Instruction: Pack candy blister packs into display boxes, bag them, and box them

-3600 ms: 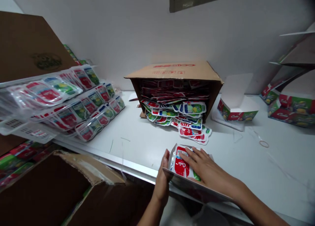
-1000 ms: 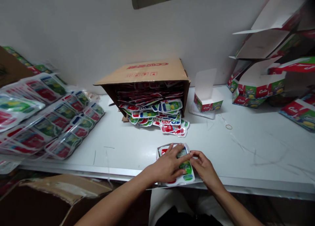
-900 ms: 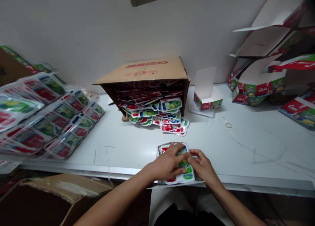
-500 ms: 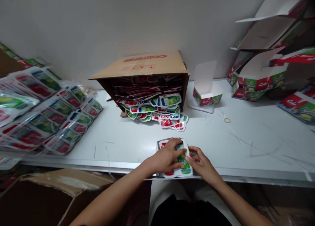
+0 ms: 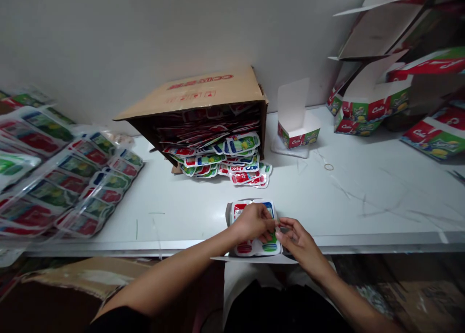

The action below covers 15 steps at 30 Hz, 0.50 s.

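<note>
I see a long white table (image 5: 203, 207) running left to right against a plain pale wall (image 5: 127, 42); its surface is scuffed and carries thin scraps and a small rubber-band ring (image 5: 329, 167) right of middle. At the near edge, about the middle, a small stack of printed red, blue and green drink-shaped sachets (image 5: 256, 246) lies flat on a pale card sheet that juts a little over the edge. My left hand (image 5: 252, 222) lies on top of the stack, fingers curled down on it. My right hand (image 5: 296, 236) sits just beside the stack's right side, thumb and forefinger pinched together at its edge; I think that grip has a sachet corner, though the view is too small to be sure.

Toward the far edge a brown cardboard carton (image 5: 196, 93) lies on its side, spilling a heap of the same sachets (image 5: 232, 163) toward me. Right of it stands a small open printed carton with a white flap raised (image 5: 298, 129). The far right corner holds stacked folded printed cartons (image 5: 385, 81). The left end is covered by clear bagged bundles of sachets (image 5: 69, 178).

Open table lies between the stack and the spilled heap, and a wide bare stretch runs along the near edge to the right.
</note>
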Each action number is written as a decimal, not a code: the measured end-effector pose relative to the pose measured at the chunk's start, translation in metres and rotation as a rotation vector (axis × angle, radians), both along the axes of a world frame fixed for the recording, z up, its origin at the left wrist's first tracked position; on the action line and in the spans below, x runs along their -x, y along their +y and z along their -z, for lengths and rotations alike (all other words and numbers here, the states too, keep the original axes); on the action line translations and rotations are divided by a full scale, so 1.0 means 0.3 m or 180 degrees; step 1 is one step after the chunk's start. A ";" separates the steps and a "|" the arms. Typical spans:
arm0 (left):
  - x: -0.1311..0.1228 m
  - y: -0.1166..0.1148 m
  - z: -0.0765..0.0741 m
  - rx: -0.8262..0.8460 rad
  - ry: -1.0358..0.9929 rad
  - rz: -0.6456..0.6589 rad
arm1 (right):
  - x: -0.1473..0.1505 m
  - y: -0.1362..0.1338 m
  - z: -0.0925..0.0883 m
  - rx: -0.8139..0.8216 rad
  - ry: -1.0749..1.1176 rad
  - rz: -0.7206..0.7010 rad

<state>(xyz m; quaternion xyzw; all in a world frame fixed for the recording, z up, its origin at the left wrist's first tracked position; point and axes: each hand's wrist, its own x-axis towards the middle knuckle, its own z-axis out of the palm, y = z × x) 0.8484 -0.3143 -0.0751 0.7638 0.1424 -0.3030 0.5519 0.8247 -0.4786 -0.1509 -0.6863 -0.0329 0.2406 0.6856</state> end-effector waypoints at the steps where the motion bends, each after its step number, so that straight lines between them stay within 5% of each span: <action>1: -0.009 -0.008 0.013 0.0102 0.0155 -0.0167 | 0.002 0.002 0.001 0.0017 0.0013 0.0025; 15: -0.009 -0.059 0.023 0.0297 0.0352 -0.1318 | 0.017 0.033 -0.016 0.0430 -0.0297 0.0383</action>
